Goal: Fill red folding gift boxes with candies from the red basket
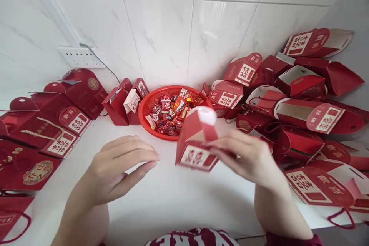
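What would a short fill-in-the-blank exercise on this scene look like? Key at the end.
1. The person's right hand grips the red cardboard box with the white printed label at its ____ side, as pictured (left/right).
2. The person's left hand holds ____.
3. From this camera, the round red plastic basket of small wrapped candies stands partly ____ that box.
4. The white rectangular socket panel sits to the basket's ____ in the picture.
Missing words: right; nothing; behind; left.

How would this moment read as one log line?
right hand: holds red cardboard box, white label | left hand: open, over smooth white tabletop | beyond: round red plastic basket, wrapped candies
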Demonstrator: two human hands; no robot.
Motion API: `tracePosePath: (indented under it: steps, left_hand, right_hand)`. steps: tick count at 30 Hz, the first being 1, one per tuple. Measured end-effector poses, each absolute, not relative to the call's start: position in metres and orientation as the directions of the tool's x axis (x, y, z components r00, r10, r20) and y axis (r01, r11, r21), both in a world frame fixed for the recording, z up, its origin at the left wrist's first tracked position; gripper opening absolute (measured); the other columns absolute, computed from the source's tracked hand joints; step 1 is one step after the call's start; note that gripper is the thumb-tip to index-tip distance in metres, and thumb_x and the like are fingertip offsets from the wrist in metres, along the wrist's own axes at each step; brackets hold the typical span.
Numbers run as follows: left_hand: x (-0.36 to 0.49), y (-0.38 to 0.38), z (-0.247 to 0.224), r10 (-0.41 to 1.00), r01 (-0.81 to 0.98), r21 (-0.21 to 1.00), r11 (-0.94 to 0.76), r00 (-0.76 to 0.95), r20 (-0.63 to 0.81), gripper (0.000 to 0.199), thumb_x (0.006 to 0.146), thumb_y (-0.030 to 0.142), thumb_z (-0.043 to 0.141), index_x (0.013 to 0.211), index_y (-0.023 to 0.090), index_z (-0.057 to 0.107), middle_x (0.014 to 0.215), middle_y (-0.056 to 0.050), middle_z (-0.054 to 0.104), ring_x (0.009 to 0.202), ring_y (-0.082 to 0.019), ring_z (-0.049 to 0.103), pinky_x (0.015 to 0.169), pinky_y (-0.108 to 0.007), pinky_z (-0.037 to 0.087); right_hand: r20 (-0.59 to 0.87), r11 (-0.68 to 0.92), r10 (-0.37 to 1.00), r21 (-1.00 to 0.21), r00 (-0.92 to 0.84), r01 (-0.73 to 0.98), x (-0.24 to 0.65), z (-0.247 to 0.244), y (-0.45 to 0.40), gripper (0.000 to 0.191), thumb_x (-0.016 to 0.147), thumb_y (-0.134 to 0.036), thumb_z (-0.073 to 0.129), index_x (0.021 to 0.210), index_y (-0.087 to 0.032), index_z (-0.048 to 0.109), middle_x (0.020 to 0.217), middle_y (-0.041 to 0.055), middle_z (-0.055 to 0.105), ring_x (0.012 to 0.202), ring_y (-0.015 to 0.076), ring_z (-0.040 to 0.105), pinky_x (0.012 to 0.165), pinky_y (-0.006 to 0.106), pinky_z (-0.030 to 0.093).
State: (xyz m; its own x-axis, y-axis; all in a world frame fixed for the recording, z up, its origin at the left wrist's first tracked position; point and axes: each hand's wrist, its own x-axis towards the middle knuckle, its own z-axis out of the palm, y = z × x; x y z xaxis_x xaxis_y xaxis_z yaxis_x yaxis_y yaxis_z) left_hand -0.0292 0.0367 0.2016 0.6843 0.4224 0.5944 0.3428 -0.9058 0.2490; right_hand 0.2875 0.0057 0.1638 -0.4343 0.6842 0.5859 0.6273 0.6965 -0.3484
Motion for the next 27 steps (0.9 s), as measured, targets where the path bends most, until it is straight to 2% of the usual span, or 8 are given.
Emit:
tracePosePath:
  steps: [2, 5, 10, 13, 18, 22, 25, 27]
  left_hand:
    - [-0.028, 0.039, 0.195, 0.439, 0.346, 0.269, -0.899, 0.718, 0.541, 0.019, 0.088, 0.005, 0.062, 0.1, 0.019, 0.066, 0.088, -0.003, 0.073, 0.08, -0.015, 0.067, 0.077, -0.029, 0.052]
    - [-0.022, 0.043, 0.182, 0.479, 0.378, 0.309, -0.873, 0.784, 0.394, 0.015, 0.093, 0.012, 0.059, 0.102, 0.022, 0.067, 0.087, -0.001, 0.072, 0.079, -0.015, 0.065, 0.076, -0.028, 0.048]
    - [-0.004, 0.047, 0.164, 0.515, 0.478, 0.372, -0.796, 0.857, -0.001, 0.018, 0.099, 0.023, 0.051, 0.092, 0.023, 0.068, 0.079, 0.001, 0.069, 0.071, -0.015, 0.062, 0.065, -0.028, 0.04]
    - [0.002, 0.046, 0.161, 0.539, 0.534, 0.417, -0.735, 0.834, -0.117, 0.019, 0.098, 0.026, 0.052, 0.084, 0.021, 0.064, 0.075, 0.002, 0.065, 0.066, -0.015, 0.06, 0.061, -0.027, 0.037]
    - [-0.008, 0.046, 0.165, 0.665, 0.658, 0.429, -0.618, 0.729, -0.161, 0.009, 0.092, 0.026, 0.057, 0.085, 0.021, 0.058, 0.078, 0.002, 0.066, 0.063, -0.015, 0.058, 0.058, -0.026, 0.036]
    - [-0.015, 0.048, 0.168, 0.735, 0.714, 0.418, -0.562, 0.663, -0.144, 0.012, 0.092, 0.017, 0.051, 0.082, 0.021, 0.055, 0.078, 0.002, 0.065, 0.067, -0.015, 0.06, 0.06, -0.025, 0.037]
    - [-0.012, 0.049, 0.168, 0.771, 0.717, 0.421, -0.555, 0.633, -0.063, 0.017, 0.095, 0.018, 0.047, 0.083, 0.021, 0.058, 0.076, 0.002, 0.065, 0.067, -0.015, 0.06, 0.062, -0.025, 0.04]
    - [-0.01, 0.05, 0.166, 0.775, 0.697, 0.434, -0.571, 0.631, 0.007, 0.019, 0.096, 0.019, 0.047, 0.088, 0.021, 0.064, 0.082, 0.001, 0.069, 0.072, -0.015, 0.063, 0.066, -0.025, 0.044]
  right_hand:
    - [0.434, 0.765, 0.638, -0.259, -0.636, 0.59, 0.267, 0.152, 0.008, 0.013, 0.1, -0.022, 0.052, 0.103, -0.02, 0.065, 0.085, 0.0014, 0.064, 0.066, 0.0118, 0.059, 0.056, 0.025, 0.04]
    - [0.196, 0.806, 0.591, -0.183, -0.783, 0.563, 0.239, 0.138, 0.011, 0.019, 0.102, -0.022, 0.046, 0.097, -0.018, 0.064, 0.088, 0.0022, 0.065, 0.058, 0.011, 0.055, 0.051, 0.028, 0.033]
    - [0.016, 0.799, 0.544, -0.314, -0.839, 0.512, 0.223, 0.138, 0.007, 0.019, 0.103, -0.024, 0.045, 0.109, -0.02, 0.062, 0.096, 0.0026, 0.069, 0.066, 0.0126, 0.062, 0.054, 0.027, 0.035]
    - [-0.069, 0.752, 0.563, -0.372, -0.824, 0.545, 0.228, 0.146, 0.001, 0.022, 0.102, -0.03, 0.048, 0.117, -0.021, 0.061, 0.096, 0.0041, 0.071, 0.068, 0.0155, 0.065, 0.055, 0.027, 0.036]
    - [-0.101, 0.636, 0.673, -0.428, -0.733, 0.643, 0.236, 0.158, -0.007, 0.05, 0.097, -0.056, 0.051, 0.127, -0.016, 0.056, 0.087, 0.0071, 0.074, 0.069, 0.0225, 0.07, 0.056, 0.029, 0.038]
    - [-0.076, 0.544, 0.812, -0.26, -0.579, 0.798, 0.243, 0.155, -0.008, 0.034, 0.107, -0.03, 0.035, 0.099, -0.018, 0.065, 0.076, 0.0052, 0.073, 0.063, 0.0209, 0.069, 0.054, 0.03, 0.033]
    - [-0.114, 0.551, 0.825, -0.059, -0.554, 0.832, 0.25, 0.146, -0.006, 0.034, 0.102, -0.017, 0.042, 0.078, -0.018, 0.066, 0.069, 0.006, 0.071, 0.057, 0.0215, 0.068, 0.052, 0.03, 0.029]
    - [-0.159, 0.574, 0.806, -0.025, -0.571, 0.818, 0.251, 0.141, -0.003, 0.028, 0.099, -0.018, 0.051, 0.075, -0.018, 0.066, 0.069, 0.0064, 0.072, 0.058, 0.0217, 0.068, 0.053, 0.03, 0.029]
